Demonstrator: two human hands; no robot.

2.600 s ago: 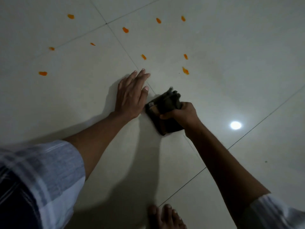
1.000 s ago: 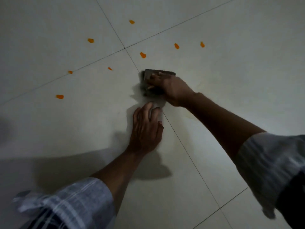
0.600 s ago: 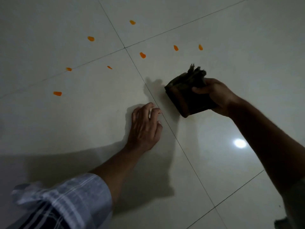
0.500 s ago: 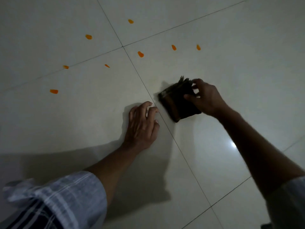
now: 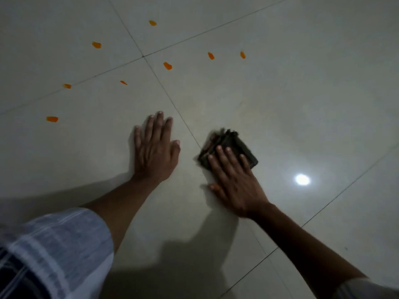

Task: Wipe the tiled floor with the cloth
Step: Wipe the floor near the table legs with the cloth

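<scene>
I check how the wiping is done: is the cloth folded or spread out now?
Folded. The cloth is a small thick dark pad with stacked edges, lying on the floor under the flat fingers of the right hand.

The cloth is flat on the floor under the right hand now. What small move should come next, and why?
Probably slide the cloth forward and left toward the nearest orange spot. The right hand presses it flat with straight fingers, the left hand braces on the tile floor, and several orange spots remain beyond both hands.
</scene>
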